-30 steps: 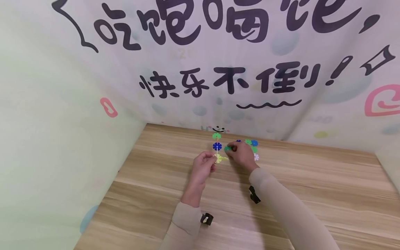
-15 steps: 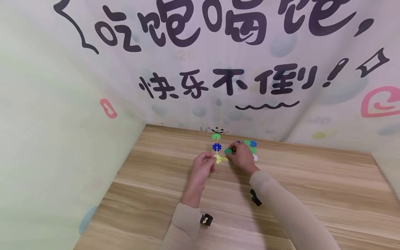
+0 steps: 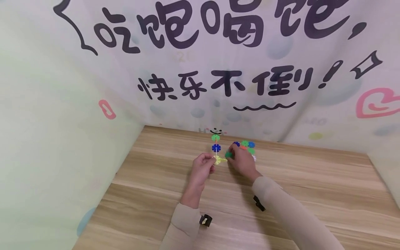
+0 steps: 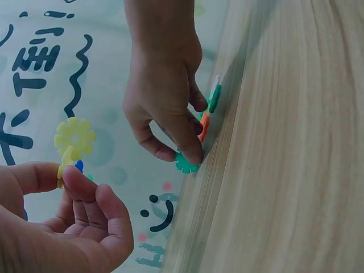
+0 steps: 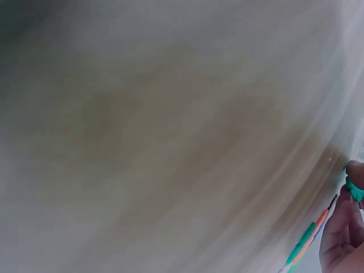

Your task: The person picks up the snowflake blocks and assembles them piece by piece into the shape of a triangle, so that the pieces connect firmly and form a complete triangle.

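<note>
My left hand (image 3: 201, 168) pinches a yellow notched plastic disc (image 3: 217, 160) between thumb and fingers. Joined to it is a line of snowflake discs, with a blue disc (image 3: 216, 148) and a green disc (image 3: 215, 138) farther out. A second yellow disc (image 4: 75, 138) juts sideways from the held end, towards the right hand. My right hand (image 3: 243, 162) pinches a loose teal-green disc (image 3: 228, 155), close to that yellow disc but apart from it. In the left wrist view, the teal-green disc (image 4: 186, 163) hangs from the fingertips.
Just beyond the right hand lie more discs on the wooden table (image 3: 156, 194): a dark blue disc (image 3: 236, 143), a lighter blue disc (image 3: 251, 144), green ones and a white disc (image 3: 254, 158) partly hidden. A printed cloth wall (image 3: 218, 114) rises behind the table's far edge.
My right hand has come slightly nearer to the body with the teal-green disc, uncovering more of the discs behind it. The left hand keeps its hold and place.
</note>
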`<state>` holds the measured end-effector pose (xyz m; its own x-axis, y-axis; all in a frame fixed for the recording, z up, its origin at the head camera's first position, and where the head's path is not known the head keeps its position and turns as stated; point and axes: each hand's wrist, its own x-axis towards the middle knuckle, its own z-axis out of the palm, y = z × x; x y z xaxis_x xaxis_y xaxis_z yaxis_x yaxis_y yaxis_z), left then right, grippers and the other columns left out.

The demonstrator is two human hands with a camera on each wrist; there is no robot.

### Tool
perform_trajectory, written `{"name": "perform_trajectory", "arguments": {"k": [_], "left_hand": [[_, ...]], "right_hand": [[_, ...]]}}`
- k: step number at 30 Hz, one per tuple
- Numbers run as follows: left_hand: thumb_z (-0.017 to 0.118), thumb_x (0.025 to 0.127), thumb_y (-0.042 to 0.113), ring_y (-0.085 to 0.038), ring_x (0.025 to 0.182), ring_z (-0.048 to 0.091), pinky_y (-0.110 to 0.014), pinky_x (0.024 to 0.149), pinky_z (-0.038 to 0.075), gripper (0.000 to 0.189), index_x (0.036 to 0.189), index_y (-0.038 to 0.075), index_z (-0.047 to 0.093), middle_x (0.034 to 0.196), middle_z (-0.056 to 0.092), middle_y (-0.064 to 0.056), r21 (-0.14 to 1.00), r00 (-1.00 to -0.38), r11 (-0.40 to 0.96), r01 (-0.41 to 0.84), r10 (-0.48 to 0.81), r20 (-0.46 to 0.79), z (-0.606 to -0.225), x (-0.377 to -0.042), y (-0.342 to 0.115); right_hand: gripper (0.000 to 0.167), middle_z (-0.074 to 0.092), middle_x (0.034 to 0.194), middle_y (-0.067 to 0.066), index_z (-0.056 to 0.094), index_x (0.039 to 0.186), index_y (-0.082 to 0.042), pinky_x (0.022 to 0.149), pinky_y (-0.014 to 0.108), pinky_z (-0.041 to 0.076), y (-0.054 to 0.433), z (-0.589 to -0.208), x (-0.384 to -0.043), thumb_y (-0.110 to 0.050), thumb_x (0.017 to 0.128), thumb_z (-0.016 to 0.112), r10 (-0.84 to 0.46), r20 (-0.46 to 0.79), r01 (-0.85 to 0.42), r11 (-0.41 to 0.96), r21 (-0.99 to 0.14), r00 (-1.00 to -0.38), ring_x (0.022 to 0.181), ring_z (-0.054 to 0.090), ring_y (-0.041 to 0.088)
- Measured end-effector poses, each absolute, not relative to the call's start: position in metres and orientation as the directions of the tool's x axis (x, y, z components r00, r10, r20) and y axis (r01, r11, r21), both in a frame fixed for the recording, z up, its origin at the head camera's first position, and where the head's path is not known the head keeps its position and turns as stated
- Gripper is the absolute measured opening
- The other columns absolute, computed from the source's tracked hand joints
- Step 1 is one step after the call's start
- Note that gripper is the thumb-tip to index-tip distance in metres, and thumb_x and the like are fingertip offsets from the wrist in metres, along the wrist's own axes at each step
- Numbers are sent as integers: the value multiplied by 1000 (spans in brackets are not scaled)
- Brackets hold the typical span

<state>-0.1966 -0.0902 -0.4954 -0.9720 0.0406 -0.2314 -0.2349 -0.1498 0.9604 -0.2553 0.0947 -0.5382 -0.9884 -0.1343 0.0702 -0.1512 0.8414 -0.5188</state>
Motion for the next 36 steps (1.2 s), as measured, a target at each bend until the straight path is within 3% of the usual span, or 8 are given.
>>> {"name": "perform_trajectory", "arguments": {"k": [14, 25, 32, 36], "left_hand": [[65, 94, 8, -15, 72, 58, -36, 76, 55, 19, 111, 0, 61, 87, 62, -7, 961, -971, -140, -238, 48, -233, -500, -195, -89], [63, 94, 8, -18, 74, 58, -37, 76, 55, 17, 109, -1, 61, 85, 61, -5, 965, -972, -124, -230, 68, -223, -498, -194, -88], [63, 95, 10, -16, 73, 58, -28, 70, 52, 18, 110, 0, 61, 85, 61, -5, 966, -972, -119, -228, 85, -219, -496, -194, -86], [64, 95, 10, -17, 75, 58, -32, 73, 53, 18, 110, 0, 61, 86, 61, -5, 966, -970, -114, -233, 92, -223, -496, -194, -85]], "right_hand": [[17, 70, 91, 4, 66, 103, -13, 75, 40, 55, 111, -538, -224, -12, 89, 75, -150, 94, -175, 753, -634, -984, 82, 65, 18], [15, 66, 90, 4, 67, 106, -12, 69, 33, 53, 124, -527, -198, -15, 92, 73, -50, 36, -58, 575, -816, -998, 82, 61, 20], [17, 67, 89, 4, 67, 106, -12, 64, 28, 52, 128, -523, -184, -16, 92, 74, -12, 21, -24, 518, -855, -1000, 80, 60, 20], [16, 66, 89, 4, 67, 106, -13, 59, 26, 50, 129, -520, -177, -17, 92, 74, 1, 14, -11, 487, -874, -1000, 79, 59, 22]]}}
